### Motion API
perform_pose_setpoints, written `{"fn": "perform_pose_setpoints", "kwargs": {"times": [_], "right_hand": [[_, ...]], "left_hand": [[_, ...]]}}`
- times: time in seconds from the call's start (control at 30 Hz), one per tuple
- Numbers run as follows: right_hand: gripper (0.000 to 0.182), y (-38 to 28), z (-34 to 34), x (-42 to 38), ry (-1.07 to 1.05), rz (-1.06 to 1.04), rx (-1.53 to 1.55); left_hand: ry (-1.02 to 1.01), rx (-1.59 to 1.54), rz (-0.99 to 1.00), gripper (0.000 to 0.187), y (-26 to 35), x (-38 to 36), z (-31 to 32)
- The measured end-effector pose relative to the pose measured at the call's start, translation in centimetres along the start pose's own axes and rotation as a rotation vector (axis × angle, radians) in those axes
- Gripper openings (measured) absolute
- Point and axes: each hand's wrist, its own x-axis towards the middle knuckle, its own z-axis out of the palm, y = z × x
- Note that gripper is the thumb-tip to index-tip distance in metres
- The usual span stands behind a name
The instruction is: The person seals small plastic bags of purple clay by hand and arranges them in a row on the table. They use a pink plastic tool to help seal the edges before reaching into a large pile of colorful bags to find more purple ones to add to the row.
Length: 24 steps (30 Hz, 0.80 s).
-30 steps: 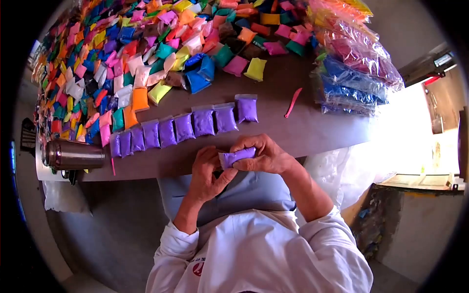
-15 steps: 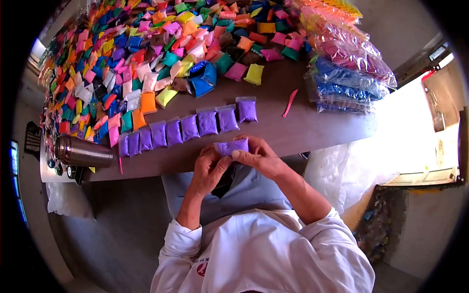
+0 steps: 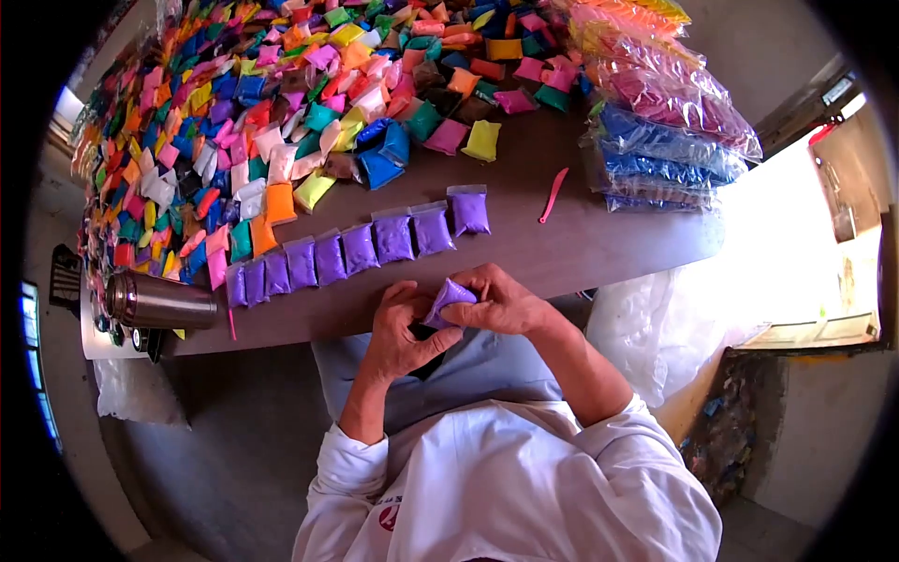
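A small purple packet (image 3: 450, 302) is pinched between the thumb and fingers of my right hand (image 3: 496, 302), tilted over the table's front edge. My left hand (image 3: 405, 330) is just left of it, thumb and fingers apart and curved towards the packet, with nothing gripped between them. Beyond my hands, several purple packets (image 3: 360, 247) lie in a slanting row on the brown table (image 3: 552, 248). The row's right-end packet (image 3: 468, 210) sits a little higher than the others.
A large heap of coloured packets (image 3: 272, 140) covers the table's back left. Stacked clear bags (image 3: 665, 140) stand at the right, near a pink plastic knife (image 3: 553, 195). A steel flask (image 3: 161, 300) lies at the front left. White plastic bags (image 3: 637, 328) hang below the table.
The purple packet has turned from lying level between both hands to tilted in my right hand. My left hand has let go of it and opened.
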Motion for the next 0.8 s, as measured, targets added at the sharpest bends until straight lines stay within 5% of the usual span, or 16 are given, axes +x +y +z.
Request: {"fn": "perform_pose_setpoints", "kwargs": {"times": [0.17,0.37,0.8], "right_hand": [[0.025,-0.5,1.1,-0.2,0.083,-0.053,0.105],[0.019,2.6,1.8,-0.2,0.275,-0.159,0.240],[0.024,1.8,2.4,0.2,0.337,-0.121,0.354]], "left_hand": [[0.120,-0.198,-0.227,0.031,-0.1,-0.4,0.5],[0.091,0.071,-0.007,0.036,0.1,-0.1,0.8],[0.103,-0.092,-0.195,0.041,0.2,-0.4,0.7]]}}
